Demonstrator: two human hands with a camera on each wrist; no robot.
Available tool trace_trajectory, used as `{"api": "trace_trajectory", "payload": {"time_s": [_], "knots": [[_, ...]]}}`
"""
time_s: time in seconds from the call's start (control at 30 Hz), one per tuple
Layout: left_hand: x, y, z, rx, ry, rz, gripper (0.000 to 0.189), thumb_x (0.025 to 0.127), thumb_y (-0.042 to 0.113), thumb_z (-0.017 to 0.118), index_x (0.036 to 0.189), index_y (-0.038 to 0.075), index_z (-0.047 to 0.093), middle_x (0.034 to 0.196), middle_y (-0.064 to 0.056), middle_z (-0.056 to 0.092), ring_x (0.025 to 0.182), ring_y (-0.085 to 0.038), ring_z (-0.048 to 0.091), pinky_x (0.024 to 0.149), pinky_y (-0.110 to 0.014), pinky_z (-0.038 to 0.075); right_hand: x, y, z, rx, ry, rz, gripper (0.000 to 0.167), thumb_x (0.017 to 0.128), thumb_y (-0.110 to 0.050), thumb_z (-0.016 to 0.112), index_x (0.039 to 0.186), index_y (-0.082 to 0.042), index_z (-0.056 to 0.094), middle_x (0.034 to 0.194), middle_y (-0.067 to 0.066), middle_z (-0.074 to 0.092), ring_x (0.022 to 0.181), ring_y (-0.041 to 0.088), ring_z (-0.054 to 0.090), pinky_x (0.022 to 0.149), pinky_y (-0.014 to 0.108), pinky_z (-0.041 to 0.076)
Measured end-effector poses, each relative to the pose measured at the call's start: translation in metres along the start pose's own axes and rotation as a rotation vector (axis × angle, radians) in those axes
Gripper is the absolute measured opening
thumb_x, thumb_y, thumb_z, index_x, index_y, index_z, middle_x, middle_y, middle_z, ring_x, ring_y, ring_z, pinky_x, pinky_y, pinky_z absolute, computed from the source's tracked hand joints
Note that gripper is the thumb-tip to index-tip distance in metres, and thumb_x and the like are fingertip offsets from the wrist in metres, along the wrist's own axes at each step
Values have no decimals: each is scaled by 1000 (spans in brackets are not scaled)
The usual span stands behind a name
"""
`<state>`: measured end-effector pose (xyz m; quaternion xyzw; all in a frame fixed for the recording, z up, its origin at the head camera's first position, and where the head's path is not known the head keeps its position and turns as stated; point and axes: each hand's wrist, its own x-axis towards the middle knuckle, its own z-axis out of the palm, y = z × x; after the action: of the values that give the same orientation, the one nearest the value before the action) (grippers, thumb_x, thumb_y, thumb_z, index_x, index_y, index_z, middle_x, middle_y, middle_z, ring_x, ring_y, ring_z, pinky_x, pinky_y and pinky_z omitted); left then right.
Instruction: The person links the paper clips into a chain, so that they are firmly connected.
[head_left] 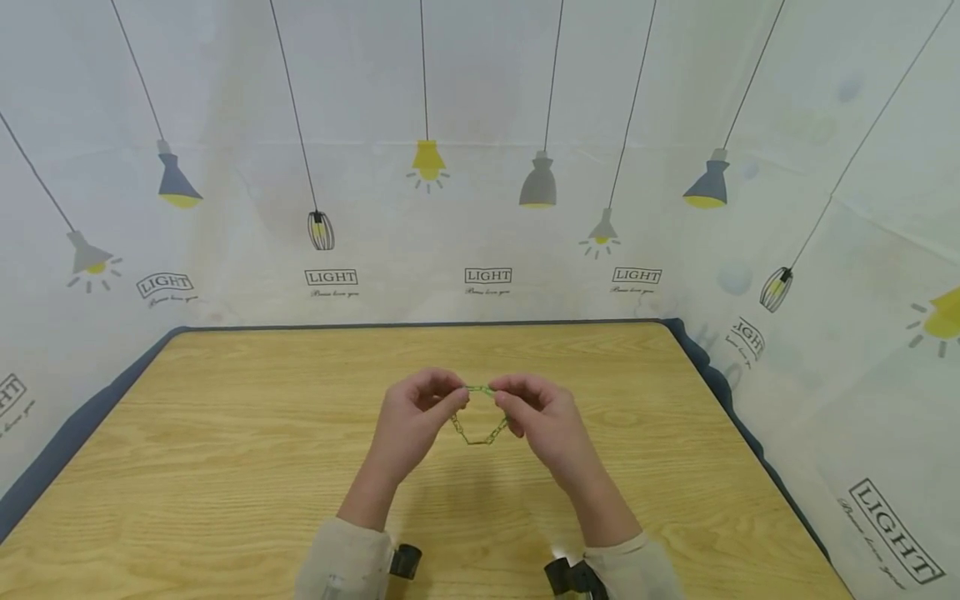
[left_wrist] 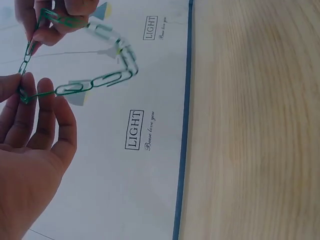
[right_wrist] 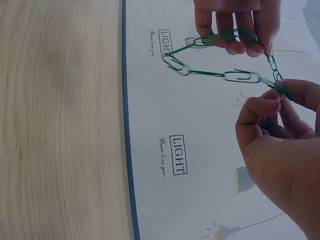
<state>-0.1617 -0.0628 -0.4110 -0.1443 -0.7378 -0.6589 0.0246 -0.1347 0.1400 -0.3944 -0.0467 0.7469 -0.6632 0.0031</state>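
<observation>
A chain of green paper clips (head_left: 477,442) hangs as a loop between both hands, held up over the wooden table. My left hand (head_left: 411,421) pinches the loop at its upper left between thumb and fingertip. On the other side, my right hand (head_left: 551,421) pinches it at the upper right. Between the two grips, a short stretch of linked clips runs fairly straight. The rest of the chain (left_wrist: 107,78) droops in a curve, partly blurred in the left wrist view. In the right wrist view the clips (right_wrist: 242,76) show as a ring linked end to end.
Below the hands lies the light wood table (head_left: 225,433), edged in dark blue. A pale cloth wall (head_left: 480,83) printed with hanging lamps and "LIGHT" labels stands behind it and along the sides. Dark wrist devices (head_left: 406,561) sit near both pale sleeves (head_left: 345,558).
</observation>
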Motion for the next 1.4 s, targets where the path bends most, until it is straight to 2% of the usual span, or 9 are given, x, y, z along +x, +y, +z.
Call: {"api": "trace_trajectory", "payload": {"time_s": [0.1,0.3,0.4,0.53,0.67,0.83,0.93,1.2,1.4], "knots": [[1,1,0,-78,-17,-18,15,103,15,71,114,4,72,102,-10,73,91,-17,72,87,-35,63,-1,0,-5,-83,-61,-65,18,110,-15,59,120,-6,71,88,4,56,73,16,48,66,24,45],[4,6,-1,-350,-14,-74,13,106,4,63,117,-3,63,95,-4,68,81,-15,69,79,-31,64,0,4,-14,-302,-205,-277,16,111,-11,56,116,-10,71,109,8,68,87,15,59,75,30,55],[4,9,-4,-422,-27,-81,9,106,2,62,114,1,65,97,-3,69,79,-15,69,76,-31,64,1,6,-16,-367,-203,-322,16,109,-10,59,111,-12,75,111,7,70,90,13,62,75,28,57],[4,11,-7,-444,-56,-76,10,106,3,63,107,10,70,102,-4,71,80,-15,71,74,-32,65,2,7,-18,-435,-127,-328,19,108,-9,62,112,-16,79,108,5,70,82,12,61,68,26,57],[3,10,-8,-357,-91,-74,13,104,-1,63,105,4,74,105,-6,70,84,-18,71,75,-39,67,3,5,-19,-429,-69,-309,23,104,-7,67,124,-13,77,111,8,68,74,12,62,63,27,59],[2,9,-5,-2,-113,-56,18,99,-2,69,114,2,77,111,-13,76,94,-18,73,76,-35,67,5,4,-21,-398,-50,-277,30,101,-5,71,130,-9,73,122,12,66,72,14,63,61,29,59],[3,6,-3,123,-129,-61,26,96,-4,72,120,4,77,121,-16,74,96,-20,74,73,-32,66,6,6,-22,-418,-71,-235,33,100,-4,72,133,-9,72,124,12,64,69,15,62,59,29,58],[7,-12,-2,146,-234,-209,42,96,-3,72,137,8,69,138,-16,63,89,-21,75,80,-47,67,11,27,-23,-380,-175,-69,42,100,-5,72,142,-7,65,129,15,58,68,16,58,59,34,57],[17,-29,-6,64,-279,-287,43,96,0,74,138,6,68,144,-25,58,90,-25,77,81,-45,67,17,45,-26,-324,-204,35,44,101,-10,73,144,-9,62,137,20,54,70,17,61,68,48,60]]}}
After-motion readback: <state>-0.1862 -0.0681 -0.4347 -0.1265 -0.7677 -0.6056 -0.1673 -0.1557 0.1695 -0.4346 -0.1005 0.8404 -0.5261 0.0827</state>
